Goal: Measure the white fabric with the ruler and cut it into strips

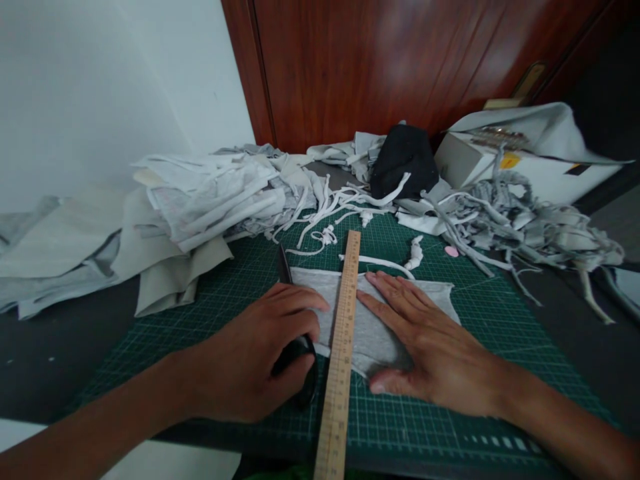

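Note:
A piece of light grey fabric point(383, 333) lies on the green cutting mat point(200, 367). Across it, running away from me, is a wooden ruler point(345, 320) with its near end past the mat's front edge. My left hand point(250, 353) is closed around a pair of black scissors point(285, 265); a handle loop shows by the thumb, and the dark tip sticks out beyond the knuckles at the fabric's left edge. Flat on the fabric, right of the ruler, rests my right hand point(425, 340) with fingers spread. A white cord point(385, 262) lies just beyond the fabric.
Folded grey and white cloth pieces point(215, 193) are heaped at the left. White cords point(350, 197) lie tangled behind the mat, near a black cloth bundle point(405, 160). On the right are grey fabric strips point(525, 213) and a white box point(465, 160). A brown door point(350, 73) stands behind.

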A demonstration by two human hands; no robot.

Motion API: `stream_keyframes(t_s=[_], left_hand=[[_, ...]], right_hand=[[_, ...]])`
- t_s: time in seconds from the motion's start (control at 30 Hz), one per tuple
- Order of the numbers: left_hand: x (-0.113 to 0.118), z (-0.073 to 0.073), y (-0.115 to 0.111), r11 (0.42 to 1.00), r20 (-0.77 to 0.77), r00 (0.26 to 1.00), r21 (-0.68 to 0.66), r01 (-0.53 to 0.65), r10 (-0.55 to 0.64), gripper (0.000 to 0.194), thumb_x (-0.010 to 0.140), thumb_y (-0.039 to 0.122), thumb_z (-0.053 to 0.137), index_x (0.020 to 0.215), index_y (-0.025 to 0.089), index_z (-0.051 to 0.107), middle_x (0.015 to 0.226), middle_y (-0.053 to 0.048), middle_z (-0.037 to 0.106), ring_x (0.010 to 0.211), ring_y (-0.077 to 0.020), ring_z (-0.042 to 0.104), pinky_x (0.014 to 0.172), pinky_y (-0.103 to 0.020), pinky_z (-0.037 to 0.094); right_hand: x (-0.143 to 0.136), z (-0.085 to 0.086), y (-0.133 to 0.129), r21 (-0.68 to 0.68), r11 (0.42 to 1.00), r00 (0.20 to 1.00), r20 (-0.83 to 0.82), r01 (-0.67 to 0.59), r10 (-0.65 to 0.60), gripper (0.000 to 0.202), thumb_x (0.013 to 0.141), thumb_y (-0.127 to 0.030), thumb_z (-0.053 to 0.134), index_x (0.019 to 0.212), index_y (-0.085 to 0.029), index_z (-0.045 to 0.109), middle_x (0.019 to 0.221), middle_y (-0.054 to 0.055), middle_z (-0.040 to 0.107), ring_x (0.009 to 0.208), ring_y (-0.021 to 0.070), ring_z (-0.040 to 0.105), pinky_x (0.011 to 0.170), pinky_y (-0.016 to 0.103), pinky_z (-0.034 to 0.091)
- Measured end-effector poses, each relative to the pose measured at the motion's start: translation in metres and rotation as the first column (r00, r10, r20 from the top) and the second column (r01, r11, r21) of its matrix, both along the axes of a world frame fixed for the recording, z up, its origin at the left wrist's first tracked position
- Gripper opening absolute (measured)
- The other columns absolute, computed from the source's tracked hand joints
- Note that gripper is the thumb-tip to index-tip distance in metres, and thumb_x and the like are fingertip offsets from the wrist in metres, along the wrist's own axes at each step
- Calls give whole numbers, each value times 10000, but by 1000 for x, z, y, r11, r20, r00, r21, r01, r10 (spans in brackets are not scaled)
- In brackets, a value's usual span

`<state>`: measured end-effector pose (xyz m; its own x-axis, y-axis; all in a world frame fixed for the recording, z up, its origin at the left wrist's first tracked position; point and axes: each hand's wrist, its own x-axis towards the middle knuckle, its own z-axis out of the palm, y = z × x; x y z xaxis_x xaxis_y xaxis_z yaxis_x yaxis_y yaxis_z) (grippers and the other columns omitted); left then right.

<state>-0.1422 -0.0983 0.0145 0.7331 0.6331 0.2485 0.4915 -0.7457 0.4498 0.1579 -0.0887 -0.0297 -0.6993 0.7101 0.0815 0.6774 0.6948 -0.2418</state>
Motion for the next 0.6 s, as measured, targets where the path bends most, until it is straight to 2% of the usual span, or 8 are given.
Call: stream_keyframes(t_s=[0.07,0.13,0.2,0.3,0.37,0.5,0.6], left_hand=[[12,2,6,1000,18,1000,2,-7,7,143,912,173,603,1042,219,642,1282,-81,709,1237,-243,642,1105,-419,478],[24,3,15,999,-18,999,3,39,-39,336,897,241,691,1229,214,644,1428,-108,663,1394,-286,563,1205,-477,398],[31,1,26,995,-95,990,3,101,-100,598,836,390,809,1372,214,610,1590,-153,541,1524,-356,431,1259,-557,309],[33,-4,39,989,-150,978,-37,140,-144,787,791,542,852,1452,215,577,1644,-168,478,1564,-370,373,1277,-571,271],[30,-8,44,989,-153,978,-56,136,-143,735,779,587,854,1380,221,641,1663,-163,453,1574,-375,356,1281,-574,266],[27,-10,46,986,-108,982,-76,146,-154,523,723,563,909,1086,224,745,1735,-143,324,1606,-381,283,1284,-540,290],[29,-11,47,987,-67,988,-93,134,-140,552,659,581,942,994,199,726,1733,-177,310,1599,-404,285,1272,-543,313]], right_hand=[[-1,0,0,1,1000,1000,1,3,-3,1126,864,-847,600,1716,-204,243,1778,209,149,1636,417,148,1284,680,217],[-1,0,0,14,1000,1000,-7,5,-5,1133,858,-849,608,1716,-207,242,1779,204,153,1637,410,151,1288,670,216],[0,-1,1,22,1000,1000,-17,8,-7,1144,848,-849,621,1715,-207,244,1779,198,162,1636,407,160,1293,660,212],[0,-1,1,11,1000,1000,-19,7,-7,1157,837,-854,629,1712,-196,254,1779,198,164,1636,408,161,1294,660,205],[0,-1,0,-11,1000,1000,-8,13,-13,1171,836,-856,628,1709,-169,258,1778,209,159,1638,407,151,1295,663,193],[-3,1,0,-83,993,996,-4,86,-87,1248,783,-868,672,1699,-117,276,1777,234,135,1637,434,126,1291,670,196],[-6,8,3,-149,976,987,2,158,-160,1319,704,-894,716,1693,-126,302,1773,248,146,1626,476,137,1270,708,209]])
